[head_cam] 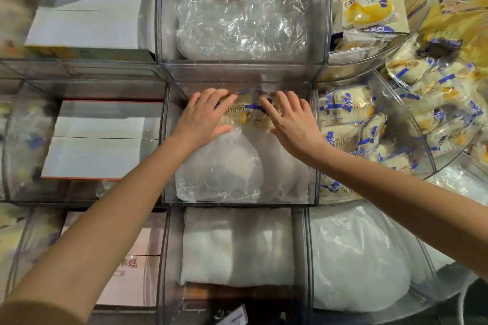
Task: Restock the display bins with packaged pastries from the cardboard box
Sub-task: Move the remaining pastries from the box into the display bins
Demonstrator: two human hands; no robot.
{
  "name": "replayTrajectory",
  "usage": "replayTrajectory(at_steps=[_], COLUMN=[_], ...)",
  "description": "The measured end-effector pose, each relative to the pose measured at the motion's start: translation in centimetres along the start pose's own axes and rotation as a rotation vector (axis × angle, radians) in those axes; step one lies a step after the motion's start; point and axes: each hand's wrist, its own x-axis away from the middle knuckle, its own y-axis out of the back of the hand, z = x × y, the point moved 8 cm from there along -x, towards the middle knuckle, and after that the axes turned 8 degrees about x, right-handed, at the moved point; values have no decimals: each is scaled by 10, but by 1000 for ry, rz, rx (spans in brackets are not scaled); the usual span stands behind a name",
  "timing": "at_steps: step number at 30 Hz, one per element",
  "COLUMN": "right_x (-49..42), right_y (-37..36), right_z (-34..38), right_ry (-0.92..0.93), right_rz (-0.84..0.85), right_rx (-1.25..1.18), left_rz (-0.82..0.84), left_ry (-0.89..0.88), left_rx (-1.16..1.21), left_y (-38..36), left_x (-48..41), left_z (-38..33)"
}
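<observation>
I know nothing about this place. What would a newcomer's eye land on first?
Two bare arms reach into the middle clear bin, where the left hand and right hand lie flat on a few blue-and-white packaged pastries at its far end. Beneath them lies a crumpled plastic bag, while the neighbouring bin on the right is heaped with similar packets.

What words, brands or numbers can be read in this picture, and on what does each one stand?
"HORSH", first letter half hidden: pastry packet between the left hand and the right hand.
"HORSH": second packet in the bin on the right.
Red characters on the cardboard box: too blurred to read.
Purple print on the yellow packet, upper right: too blurred to read.
</observation>
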Motion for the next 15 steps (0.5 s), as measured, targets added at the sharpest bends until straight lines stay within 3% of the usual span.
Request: replayTrajectory(at_steps=[8, 15], right_x=[-2, 13], right_y=[-8, 29], right_z=[-3, -14], right_ry=[-38, -51], right_rz=[128, 40], right_rx=[-44, -211], left_rz=[-9, -108], left_ry=[-70, 64], left_rx=[-82, 78], left_y=[3, 46], left_x=[-1, 15], left_z=[-7, -10])
